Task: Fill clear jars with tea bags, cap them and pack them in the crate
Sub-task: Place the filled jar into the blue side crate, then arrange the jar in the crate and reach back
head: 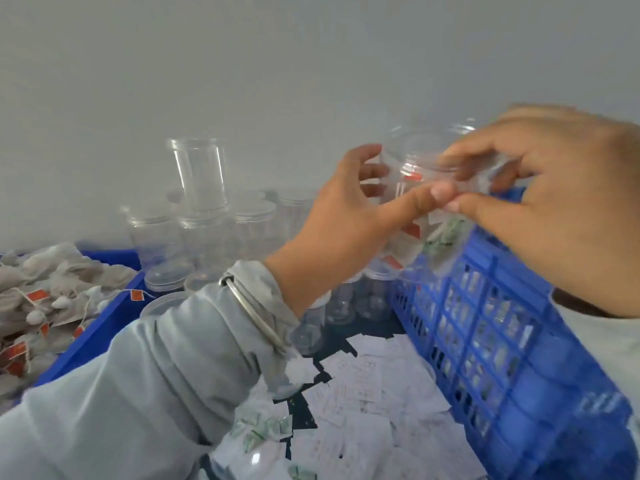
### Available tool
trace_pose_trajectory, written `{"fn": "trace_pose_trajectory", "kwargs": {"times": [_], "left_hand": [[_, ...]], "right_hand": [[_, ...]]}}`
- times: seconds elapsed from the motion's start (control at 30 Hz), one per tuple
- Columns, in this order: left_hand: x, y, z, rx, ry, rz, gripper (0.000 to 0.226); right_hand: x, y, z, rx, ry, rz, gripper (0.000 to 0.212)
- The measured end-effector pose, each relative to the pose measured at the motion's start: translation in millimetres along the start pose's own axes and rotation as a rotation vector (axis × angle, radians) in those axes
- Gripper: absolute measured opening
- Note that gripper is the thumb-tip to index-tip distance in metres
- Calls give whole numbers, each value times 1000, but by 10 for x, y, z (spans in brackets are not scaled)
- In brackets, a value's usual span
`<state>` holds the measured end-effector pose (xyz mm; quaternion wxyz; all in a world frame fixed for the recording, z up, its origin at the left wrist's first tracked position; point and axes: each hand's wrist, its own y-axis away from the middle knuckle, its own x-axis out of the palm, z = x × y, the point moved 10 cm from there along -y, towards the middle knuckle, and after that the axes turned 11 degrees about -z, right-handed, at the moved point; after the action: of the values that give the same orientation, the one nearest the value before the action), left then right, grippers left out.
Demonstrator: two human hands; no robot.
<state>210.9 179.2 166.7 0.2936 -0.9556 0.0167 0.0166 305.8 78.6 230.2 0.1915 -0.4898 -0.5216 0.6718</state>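
We see both hands raised above the worktop (349, 344), meeting over the near rim of the blue crate (491, 306) that fills the right side. The left hand (332, 220) wraps the clear jar (415, 216) from the left, its thumb lying across the front and its fingers (372, 171) curled behind, so the jar is grasped and held in the air, tilted, with tea bags and red tags visible inside it. The right hand (554, 199) comes in from the right at the jar's top, its fingers bent and pinching the clear lid (429, 147) at the jar's mouth; motion blur keeps us from telling whether the lid is seated. The left wrist wears a metal bangle (256, 306) over a pale grey sleeve (138, 382).

Toward the back edge of the worktop, capped empty jars (204, 216) stand crowded together, one stacked on top of the others. At the left edge a blue tray (100, 327) holds a heap of tea bags (45, 292). Between tray and crate, loose paper sachets (377, 393) cover the surface, leaving a narrow lane where the left forearm passes.
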Motion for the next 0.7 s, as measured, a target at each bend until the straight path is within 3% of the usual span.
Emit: {"fn": "trace_pose_trajectory", "kwargs": {"times": [0.1, 0.23, 0.3, 0.4, 0.47, 0.57, 0.63, 0.7], "left_hand": [[370, -206, -247, 57, 20, -40, 86], [812, -467, -289, 26, -18, -142, 89], [990, -594, -175, -17, -24, -186, 88], [1202, -776, 182, -106, -1, -209, 69], [1386, -786, 519, -179, -13, -125, 57], [1738, -671, 991, -194, -227, 123, 47], [1859, -682, 1147, -170, -366, 205, 57], [1846, -713, 1206, -218, -471, 177, 63]], "right_hand": [[-258, -158, -450, 75, -25, -48, 37], [-400, -304, -985, 141, -71, -72, 36], [-420, -347, -1253, 143, -19, -103, 33], [-347, -419, -1664, 147, 133, -106, 28], [-183, -415, -1982, 233, 164, -72, 26], [182, -261, -2472, 357, 197, -1, 23], [409, -116, -2778, 430, 218, 47, 21], [566, -21, -2999, 470, 238, 70, 20]]}}
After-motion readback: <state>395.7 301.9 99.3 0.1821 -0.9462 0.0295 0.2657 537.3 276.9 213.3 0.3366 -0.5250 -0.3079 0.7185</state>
